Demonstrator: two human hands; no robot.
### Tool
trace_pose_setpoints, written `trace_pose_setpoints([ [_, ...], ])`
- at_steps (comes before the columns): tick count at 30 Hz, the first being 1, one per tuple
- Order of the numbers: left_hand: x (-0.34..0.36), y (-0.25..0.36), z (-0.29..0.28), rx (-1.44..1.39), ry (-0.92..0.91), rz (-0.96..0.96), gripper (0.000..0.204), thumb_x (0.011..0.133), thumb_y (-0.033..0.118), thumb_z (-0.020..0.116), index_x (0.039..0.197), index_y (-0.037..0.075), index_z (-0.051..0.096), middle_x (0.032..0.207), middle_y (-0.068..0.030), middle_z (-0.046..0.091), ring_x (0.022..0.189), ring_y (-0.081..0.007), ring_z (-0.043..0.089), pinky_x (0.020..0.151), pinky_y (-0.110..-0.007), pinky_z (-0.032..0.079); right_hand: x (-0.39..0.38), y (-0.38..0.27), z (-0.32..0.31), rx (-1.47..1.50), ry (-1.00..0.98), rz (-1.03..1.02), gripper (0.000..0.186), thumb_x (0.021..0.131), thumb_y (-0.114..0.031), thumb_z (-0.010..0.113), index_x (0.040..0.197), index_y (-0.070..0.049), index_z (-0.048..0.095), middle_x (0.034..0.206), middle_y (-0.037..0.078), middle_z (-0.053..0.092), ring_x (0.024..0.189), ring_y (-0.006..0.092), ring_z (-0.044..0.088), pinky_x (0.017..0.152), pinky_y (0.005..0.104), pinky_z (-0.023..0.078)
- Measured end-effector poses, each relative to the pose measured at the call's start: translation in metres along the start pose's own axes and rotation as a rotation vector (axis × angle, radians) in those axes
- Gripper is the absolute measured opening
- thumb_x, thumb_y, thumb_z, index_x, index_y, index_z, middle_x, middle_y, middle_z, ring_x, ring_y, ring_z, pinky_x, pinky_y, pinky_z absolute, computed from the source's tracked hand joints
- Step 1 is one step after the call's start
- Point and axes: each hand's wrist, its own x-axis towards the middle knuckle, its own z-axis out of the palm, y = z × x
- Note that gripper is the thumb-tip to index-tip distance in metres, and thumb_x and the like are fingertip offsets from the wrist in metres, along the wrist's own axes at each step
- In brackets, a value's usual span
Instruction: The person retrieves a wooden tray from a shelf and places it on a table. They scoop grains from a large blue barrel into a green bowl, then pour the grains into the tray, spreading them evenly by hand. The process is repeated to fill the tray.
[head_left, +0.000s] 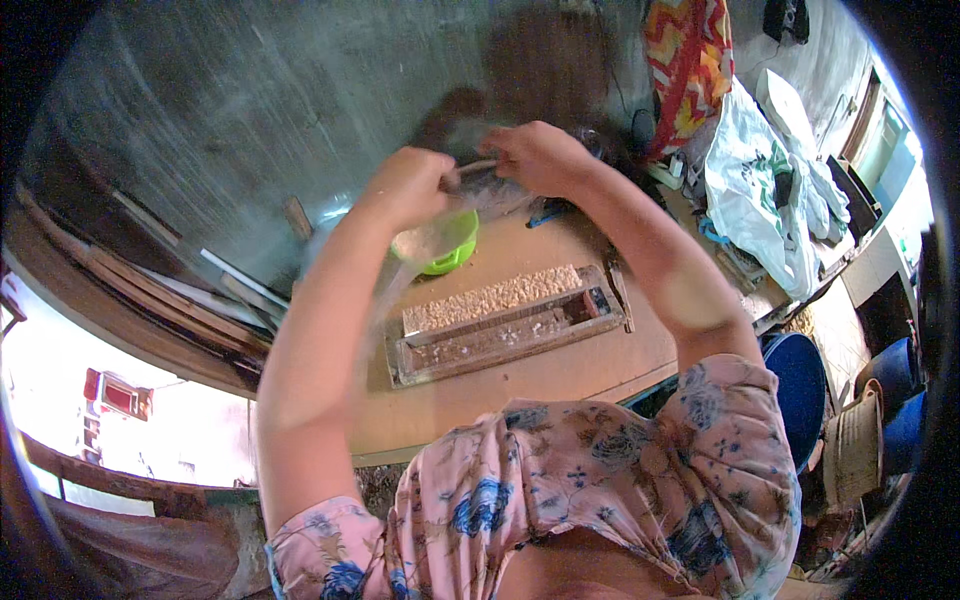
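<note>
My left hand (410, 185) and my right hand (535, 155) are raised near the wall, both closed on a clear plastic bag (395, 275) with a narrow band stretched between them. The translucent plastic hangs, blurred, beside my left forearm. Below it, a bright green bowl (452, 255) with pale contents is partly hidden by the plastic. Nearer me, a long wooden mould (420, 365) lies on the board with a long block of puffed grains (490, 298) along its back side. A slim rod (620, 295) lies at the mould's right end.
The tan tabletop (510, 385) meets a dark wall (300, 100). Wooden planks (200, 310) lie at left. At right are white plastic sacks (760, 200), a red patterned cloth (680, 70), blue barrels (795, 390) and a tin container (855, 450).
</note>
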Motion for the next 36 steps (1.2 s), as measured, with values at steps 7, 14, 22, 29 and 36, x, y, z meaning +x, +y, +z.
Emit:
trace_pose_setpoints([
  [7, -0.111, -0.050, 0.014, -0.407, -0.442, -0.018, 0.012, 0.070, 0.015, 0.066, 0.077, 0.005, 0.065, 0.071, -0.0075, 0.063, 0.064, -0.0149, 0.060, 0.060, -0.031, 0.047, -0.077, 0.012, -0.030, 0.632, -0.611, 0.031, 0.014, 0.072, -0.008, 0.059, 0.080, 0.003, 0.058, 0.066, 0.009, 0.060, 0.056, 0.0154, 0.060, 0.053, 0.0275, 0.047],
  [14, -0.135, -0.103, 0.058, -0.750, -0.580, -0.441, 0.016, 0.073, 0.016, 0.065, 0.079, 0.001, 0.062, 0.071, -0.0056, 0.062, 0.064, -0.0127, 0.060, 0.060, -0.027, 0.047, -0.080, 0.074, 0.035, 0.732, -0.684, 0.303, 0.013, 0.071, -0.009, 0.061, 0.081, -0.002, 0.058, 0.069, 0.006, 0.061, 0.057, 0.0126, 0.059, 0.049, 0.0273, 0.047],
  [22, -0.132, -0.107, 0.199, -0.401, -0.302, -0.420, 0.016, 0.069, 0.019, 0.065, 0.080, 0.007, 0.064, 0.075, -0.0100, 0.064, 0.067, -0.0200, 0.062, 0.064, -0.033, 0.048, -0.109, 0.130, 0.195, 0.356, -0.419, 0.158, 0.019, 0.062, -0.012, 0.064, 0.081, -0.009, 0.062, 0.077, 0.008, 0.064, 0.072, 0.0239, 0.061, 0.062, 0.0337, 0.047],
  [29, -0.140, -0.101, 0.243, -0.205, -0.321, -0.469, 0.010, 0.070, 0.021, 0.063, 0.077, 0.014, 0.065, 0.079, -0.0077, 0.064, 0.075, -0.0254, 0.061, 0.067, -0.037, 0.048, -0.126, 0.121, 0.252, 0.354, -0.263, 0.356, 0.014, 0.067, -0.012, 0.061, 0.081, -0.008, 0.060, 0.079, 0.011, 0.062, 0.076, 0.0286, 0.059, 0.066, 0.0357, 0.047],
  [36, -0.147, -0.091, 0.236, -0.107, -0.412, -0.580, 0.021, 0.070, 0.020, 0.062, 0.090, 0.014, 0.062, 0.095, -0.0096, 0.061, 0.088, -0.0267, 0.058, 0.074, -0.039, 0.045, -0.144, 0.098, 0.230, 0.211, -0.023, 0.382, 0.035, 0.070, -0.008, 0.059, 0.104, -0.007, 0.056, 0.105, 0.014, 0.057, 0.094, 0.0319, 0.054, 0.081, 0.0380, 0.045],
])
